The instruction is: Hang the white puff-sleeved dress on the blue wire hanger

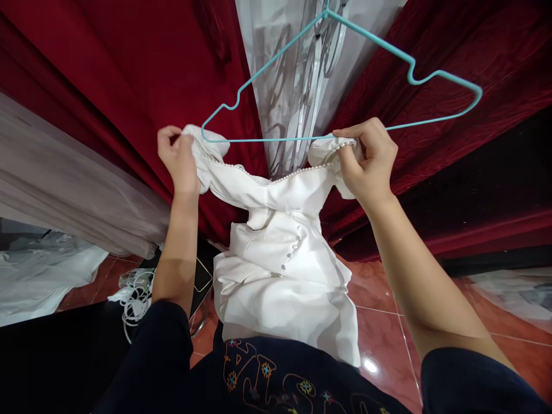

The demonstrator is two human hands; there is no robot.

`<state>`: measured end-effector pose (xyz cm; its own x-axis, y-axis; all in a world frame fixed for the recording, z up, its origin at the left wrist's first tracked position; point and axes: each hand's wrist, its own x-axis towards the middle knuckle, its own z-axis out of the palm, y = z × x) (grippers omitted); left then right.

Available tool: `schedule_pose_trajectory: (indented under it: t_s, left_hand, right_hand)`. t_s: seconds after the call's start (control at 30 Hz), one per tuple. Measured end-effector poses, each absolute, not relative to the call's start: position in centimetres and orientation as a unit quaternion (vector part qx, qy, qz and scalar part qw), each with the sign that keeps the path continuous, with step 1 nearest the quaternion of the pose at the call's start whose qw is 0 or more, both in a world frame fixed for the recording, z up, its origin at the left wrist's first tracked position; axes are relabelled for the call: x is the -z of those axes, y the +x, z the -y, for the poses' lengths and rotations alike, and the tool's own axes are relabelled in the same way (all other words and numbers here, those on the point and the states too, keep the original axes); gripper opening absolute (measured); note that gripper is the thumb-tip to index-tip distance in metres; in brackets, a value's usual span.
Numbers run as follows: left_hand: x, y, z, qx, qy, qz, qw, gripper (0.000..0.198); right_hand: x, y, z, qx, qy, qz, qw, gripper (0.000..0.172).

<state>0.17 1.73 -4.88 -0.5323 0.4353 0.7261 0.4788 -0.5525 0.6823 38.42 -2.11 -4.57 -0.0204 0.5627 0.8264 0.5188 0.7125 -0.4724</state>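
Observation:
A white dress (pixel 280 253) with a pearl-trimmed neckline and a row of buttons hangs between my raised hands. My left hand (pixel 179 158) is closed on its left shoulder and my right hand (pixel 366 158) pinches the right shoulder. A teal wire hanger (pixel 345 75) hangs just above, its bottom bar level with both hands and touching the shoulder fabric. The hanger's hook is cut off at the top edge.
Dark red curtains (pixel 129 75) hang left and right, with a sheer white patterned curtain (pixel 297 86) between them. Below lie a glossy red tiled floor (pixel 388 322), white cables (pixel 135 299) and white fabric (pixel 38 276) at left.

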Motion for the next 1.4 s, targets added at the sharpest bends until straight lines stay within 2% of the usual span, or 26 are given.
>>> schedule_pose_trajectory:
  t_s: [0.13, 0.27, 0.37, 0.47, 0.57, 0.63, 0.7, 0.8, 0.87, 0.93, 1.03, 1.13, 1.23, 1.33, 1.4]
  left_hand:
    - [0.2, 0.3, -7.0, 0.714, -0.59, 0.36, 0.112, 0.072]
    - [-2.0, 2.5, -8.9, 0.662, -0.652, 0.362, 0.082, 0.073]
    - [-2.1, 3.3, -7.5, 0.639, -0.665, 0.364, 0.134, 0.069]
    - [-2.7, 2.6, -5.5, 0.7, -0.604, 0.301, 0.232, 0.059]
    - [-4.0, 1.8, -4.9, 0.753, -0.558, 0.212, 0.277, 0.049]
    - [-4.8, 1.8, -5.6, 0.739, -0.588, 0.205, 0.258, 0.05]
    - [-5.2, 2.3, -6.7, 0.702, -0.631, 0.26, 0.201, 0.064]
    - [-5.4, 3.9, -7.5, 0.607, -0.693, 0.388, -0.014, 0.077]
    - [-5.5, 5.6, -6.6, 0.569, -0.709, 0.394, -0.132, 0.074]
    - [-5.4, 7.8, -4.6, 0.615, -0.713, 0.322, -0.097, 0.065]
    - [-4.3, 11.5, -0.7, 0.674, -0.698, 0.231, 0.072, 0.051]
    - [-1.8, 14.5, 1.9, 0.506, -0.813, 0.288, 0.012, 0.022]
    - [1.0, 16.1, 2.0, 0.393, -0.855, 0.338, -0.001, 0.033]
    - [2.1, 16.4, 1.1, 0.394, -0.848, 0.354, -0.011, 0.04]
    - [1.8, 16.2, 0.7, 0.402, -0.842, 0.359, -0.033, 0.041]
  right_hand:
    - [4.9, 37.8, 2.1, -0.005, -0.373, 0.704, 0.605, 0.019]
    - [5.2, 37.3, 2.1, 0.001, -0.385, 0.694, 0.608, 0.018]
    - [5.0, 37.4, 2.2, 0.004, -0.388, 0.695, 0.605, 0.018]
    - [4.8, 37.6, 2.4, 0.009, -0.389, 0.706, 0.591, 0.02]
    - [4.8, 37.6, 2.3, 0.008, -0.399, 0.708, 0.582, 0.022]
    - [4.9, 37.4, 2.3, 0.003, -0.406, 0.704, 0.582, 0.022]
    - [5.0, 37.3, 2.3, -0.001, -0.403, 0.704, 0.586, 0.023]
    - [5.0, 37.3, 2.4, -0.003, -0.391, 0.704, 0.593, 0.023]
    - [5.0, 37.5, 2.4, -0.006, -0.38, 0.706, 0.598, 0.022]
    - [5.0, 37.6, 2.3, -0.009, -0.369, 0.707, 0.603, 0.021]
    - [5.2, 37.5, 2.0, -0.013, -0.368, 0.705, 0.606, 0.021]
    - [5.2, 37.2, 2.0, -0.009, -0.375, 0.702, 0.606, 0.022]
    - [5.1, 37.6, 2.2, 0.009, -0.367, 0.726, 0.581, 0.026]
    - [5.4, 40.0, 1.8, 0.075, -0.354, 0.755, 0.547, 0.037]
    - [5.8, 43.0, 0.9, 0.157, -0.349, 0.727, 0.571, 0.045]
